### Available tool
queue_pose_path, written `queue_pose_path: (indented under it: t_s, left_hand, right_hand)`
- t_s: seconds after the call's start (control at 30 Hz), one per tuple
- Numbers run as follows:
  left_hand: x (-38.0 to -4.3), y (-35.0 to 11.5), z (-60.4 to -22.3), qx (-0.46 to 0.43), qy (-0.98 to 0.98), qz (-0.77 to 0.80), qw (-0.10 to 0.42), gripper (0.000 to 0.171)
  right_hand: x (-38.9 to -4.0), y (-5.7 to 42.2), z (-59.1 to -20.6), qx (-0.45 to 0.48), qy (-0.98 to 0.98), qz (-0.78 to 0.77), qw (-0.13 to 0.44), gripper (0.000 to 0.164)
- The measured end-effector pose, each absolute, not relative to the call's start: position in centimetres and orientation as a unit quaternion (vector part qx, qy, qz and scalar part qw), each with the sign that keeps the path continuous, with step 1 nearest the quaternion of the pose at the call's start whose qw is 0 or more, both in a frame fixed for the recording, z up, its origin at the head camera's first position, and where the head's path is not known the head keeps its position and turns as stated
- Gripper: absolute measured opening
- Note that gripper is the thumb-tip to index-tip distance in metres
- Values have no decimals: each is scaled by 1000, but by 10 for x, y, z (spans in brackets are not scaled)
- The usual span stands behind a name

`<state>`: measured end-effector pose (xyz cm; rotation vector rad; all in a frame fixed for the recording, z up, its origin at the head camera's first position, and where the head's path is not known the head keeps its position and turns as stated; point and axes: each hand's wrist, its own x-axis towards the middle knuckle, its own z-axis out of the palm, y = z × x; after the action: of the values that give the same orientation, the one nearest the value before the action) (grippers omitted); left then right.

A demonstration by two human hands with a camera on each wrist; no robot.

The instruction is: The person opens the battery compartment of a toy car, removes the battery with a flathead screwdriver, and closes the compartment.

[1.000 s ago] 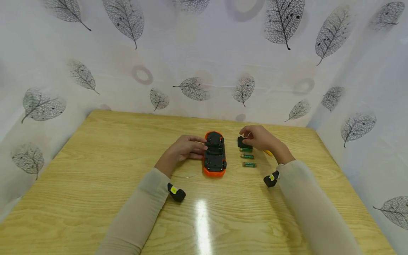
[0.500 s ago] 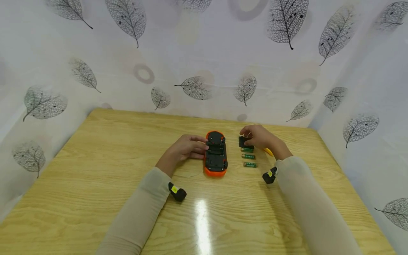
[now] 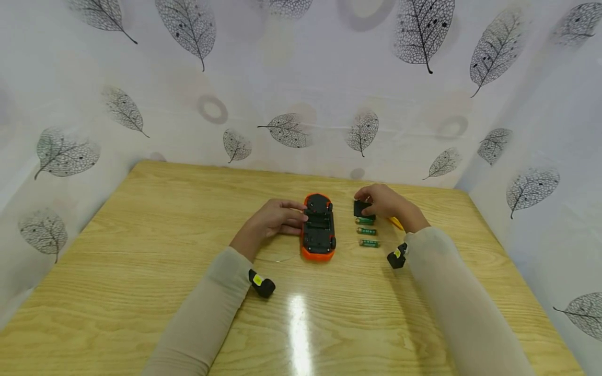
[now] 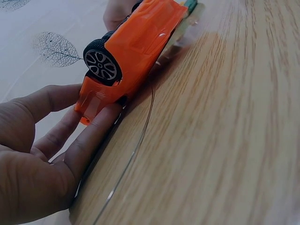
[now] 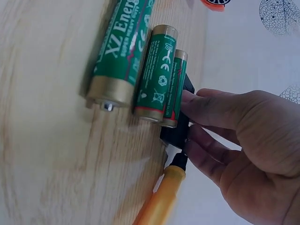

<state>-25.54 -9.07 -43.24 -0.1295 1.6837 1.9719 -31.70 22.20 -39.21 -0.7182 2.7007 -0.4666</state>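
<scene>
An orange toy car point(image 3: 317, 255) lies upside down at mid-table, its black underside and battery compartment point(image 3: 320, 219) facing up. My left hand point(image 3: 275, 218) holds the car by its left side, fingertips on the orange body and its edge. To the right, my right hand point(image 3: 384, 202) pinches a small black battery cover point(image 3: 361, 208) between thumb and fingers, close over the table. Three green batteries point(image 5: 157, 75) lie in a column just nearer to me than the cover.
A yellow-orange handle with a black collar, like a screwdriver point(image 5: 164, 197), lies beside my right hand, partly hidden in the head view. A thin wire point(image 4: 136, 150) runs from the car along the table point(image 3: 188, 292). Leaf-patterned cloth point(image 3: 291, 68) borders the back and sides.
The whole head view has shifted slightly. Both hands, the car and the batteries keep almost the same places; the right hand stays on the cover.
</scene>
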Motion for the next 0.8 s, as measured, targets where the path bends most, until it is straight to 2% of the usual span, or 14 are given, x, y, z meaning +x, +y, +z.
queue_pose_path:
  t_s: [0.53, 0.8]
  left_hand:
    - [-255, -91, -433, -44, 627, 729, 271, 44]
    - [-255, -91, -432, -44, 614, 741, 269, 43]
  right_hand:
    - [-319, 221, -392, -244, 946, -158, 143, 45]
    - [-316, 222, -387, -270, 941, -167, 117, 31]
